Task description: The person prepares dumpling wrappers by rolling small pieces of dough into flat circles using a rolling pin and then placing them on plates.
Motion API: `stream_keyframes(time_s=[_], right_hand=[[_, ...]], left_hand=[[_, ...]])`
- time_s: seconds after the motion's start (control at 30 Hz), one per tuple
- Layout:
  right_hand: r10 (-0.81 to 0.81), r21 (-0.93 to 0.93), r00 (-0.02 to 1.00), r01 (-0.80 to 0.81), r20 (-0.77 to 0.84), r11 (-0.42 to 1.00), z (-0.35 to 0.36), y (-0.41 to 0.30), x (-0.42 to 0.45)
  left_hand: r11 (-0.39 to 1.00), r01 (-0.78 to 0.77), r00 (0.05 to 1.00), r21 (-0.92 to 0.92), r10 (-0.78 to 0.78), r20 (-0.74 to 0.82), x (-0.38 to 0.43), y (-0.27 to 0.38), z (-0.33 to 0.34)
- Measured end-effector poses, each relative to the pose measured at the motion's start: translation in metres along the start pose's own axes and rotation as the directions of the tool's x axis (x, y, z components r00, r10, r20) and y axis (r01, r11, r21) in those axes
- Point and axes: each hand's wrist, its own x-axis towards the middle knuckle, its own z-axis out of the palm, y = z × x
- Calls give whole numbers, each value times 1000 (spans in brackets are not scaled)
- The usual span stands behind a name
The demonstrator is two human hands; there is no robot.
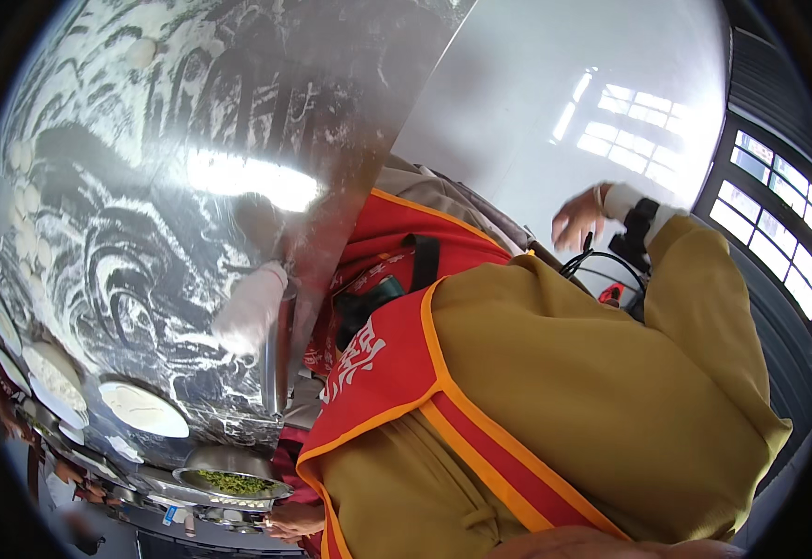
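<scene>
My right hand, bare and with its fingers loosely bent, hangs beside my body over the pale floor, apparently holding nothing. A black device is strapped at its wrist; black cables loop close to the fingers. My left hand is out of view; I cannot tell what the blurred skin at the bottom edge belongs to. To my left is a floured metal worktop. On it lie a blurred white bundle, possibly cloth, and a metal cylinder near the edge. I wear a red apron with orange trim.
Plates, one holding a flat sheet of dough, and a metal bowl of chopped greens stand at the worktop's lower end. Small dough pieces lie along its far side. Another person's hands are by the bowl. Windows are at right.
</scene>
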Motion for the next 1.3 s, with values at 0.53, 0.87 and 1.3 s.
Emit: stream_keyframes(time_s=[0.53, 0.87, 1.3], right_hand=[[-274, 111, 898, 251, 345, 962, 13, 0, 17], [-58, 25, 995, 56, 84, 998, -13, 1, -28], [105, -160, 989, -121, -107, 980, 7, -16, -92]], left_hand=[[995, 31, 997, -99, -24, 74, 50, 46, 34], [969, 239, 971, -58, -240, -16, -28, -66, -26], [975, 223, 968, -16, -223, -118, -78, -115, -67]])
